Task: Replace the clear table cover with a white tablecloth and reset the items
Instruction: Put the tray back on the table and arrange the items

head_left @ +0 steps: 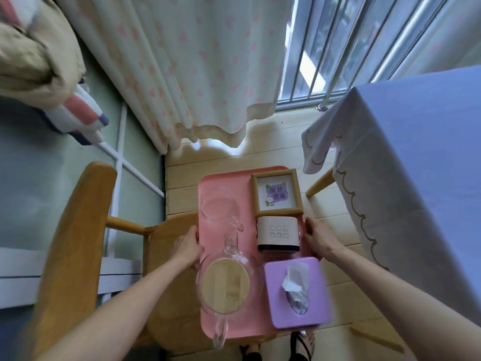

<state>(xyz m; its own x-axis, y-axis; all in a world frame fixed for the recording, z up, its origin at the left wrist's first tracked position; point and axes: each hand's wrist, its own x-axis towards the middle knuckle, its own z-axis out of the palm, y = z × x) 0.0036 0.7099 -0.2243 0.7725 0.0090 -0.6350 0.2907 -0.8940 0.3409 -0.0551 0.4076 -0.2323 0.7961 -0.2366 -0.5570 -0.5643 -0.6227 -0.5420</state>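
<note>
Head view: nearest the viewer, a glass teapot (226, 287) with a round bamboo lid and a purple tissue box (296, 293) stand side by side on the near half of a pink tray (243, 191). The left hand (187, 246) grips the tray's left edge and the right hand (316, 238) grips its right edge, fingers curled over the rim on each side. Beyond the tissue box sits a small white device (278, 234), and past that a wooden picture frame (277, 191) lies flat at the far right corner. A glass cup (217, 205) occupies the far left part. The tray is over the seat of a wooden chair (78, 243), whose backrest rises to the left; whether the tray rests on the seat cannot be told. To the right, the white tablecloth (416, 165) with scalloped trim covers the surface, one corner hanging down just beside the frame. A strip of pale floor (260, 152) lies open between tray and tablecloth. Farther off hangs a curtain (195, 61), with window bars (338, 48) to its right.
</note>
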